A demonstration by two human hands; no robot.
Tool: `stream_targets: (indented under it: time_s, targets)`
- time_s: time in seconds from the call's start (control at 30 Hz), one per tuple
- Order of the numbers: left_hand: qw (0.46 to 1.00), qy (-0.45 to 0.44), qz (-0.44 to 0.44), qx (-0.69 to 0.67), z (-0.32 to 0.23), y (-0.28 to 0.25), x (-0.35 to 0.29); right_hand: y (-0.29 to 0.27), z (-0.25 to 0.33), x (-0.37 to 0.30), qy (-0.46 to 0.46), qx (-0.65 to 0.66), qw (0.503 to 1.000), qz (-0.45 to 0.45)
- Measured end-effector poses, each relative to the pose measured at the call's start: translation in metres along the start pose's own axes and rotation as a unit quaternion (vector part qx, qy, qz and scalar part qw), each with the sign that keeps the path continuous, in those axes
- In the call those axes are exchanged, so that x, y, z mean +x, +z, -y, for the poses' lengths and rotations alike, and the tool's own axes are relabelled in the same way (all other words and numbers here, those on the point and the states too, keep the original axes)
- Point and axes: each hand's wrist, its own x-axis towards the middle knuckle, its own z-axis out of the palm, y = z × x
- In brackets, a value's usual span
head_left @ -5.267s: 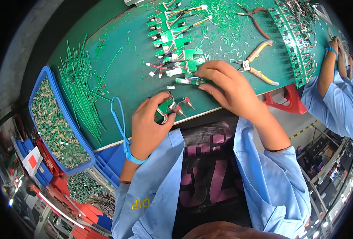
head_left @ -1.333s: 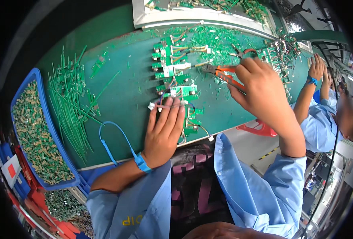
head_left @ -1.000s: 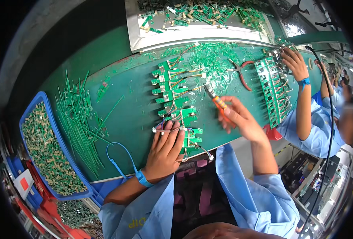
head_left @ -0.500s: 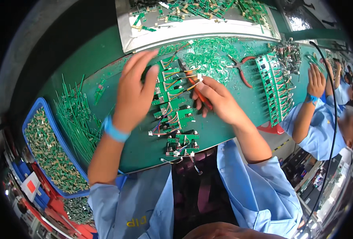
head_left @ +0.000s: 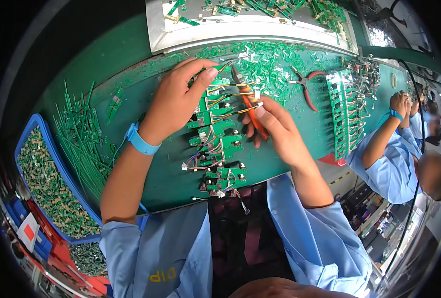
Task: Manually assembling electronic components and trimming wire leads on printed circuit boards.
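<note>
My left hand (head_left: 178, 97) has closed with thumb and fingers at the far end of a column of green circuit boards (head_left: 219, 130), pinching the farthest board. White-plugged wire leads run off the boards to the right. My right hand (head_left: 280, 126) is wrapped round the orange handles of a pair of cutters (head_left: 253, 116). Their dark jaws point away from me, just right of the boards and beside the wires. A white plug lies by my right thumb; whether the thumb presses it I cannot tell.
Green board scraps (head_left: 270, 67) litter the bench's far side. Red-handled pliers (head_left: 307, 89) lie right, beside a wired board panel (head_left: 339, 116). Thin green strips (head_left: 79, 134) are heaped left, near a blue-rimmed bin (head_left: 56, 149). A light-framed tray (head_left: 255, 37) stands behind; a co-worker's hand (head_left: 400, 105) is at right.
My left hand has come down from above the boards and closed on the far one. The cutters stay in my right hand, almost unmoved. At right, the co-worker's hand has lowered.
</note>
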Motion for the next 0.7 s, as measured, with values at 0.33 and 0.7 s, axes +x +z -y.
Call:
stream_targets:
  time_s: [0.33,0.7]
  targets:
    - [1.0,0.006,-0.006,-0.023,0.002,0.002,0.0,0.011,0.002,-0.002,-0.009,-0.046,0.999,-0.027]
    - [0.999,0.035,-0.024,-0.033,0.009,0.003,0.001,0.014,0.004,-0.003,0.004,-0.053,0.998,-0.022]
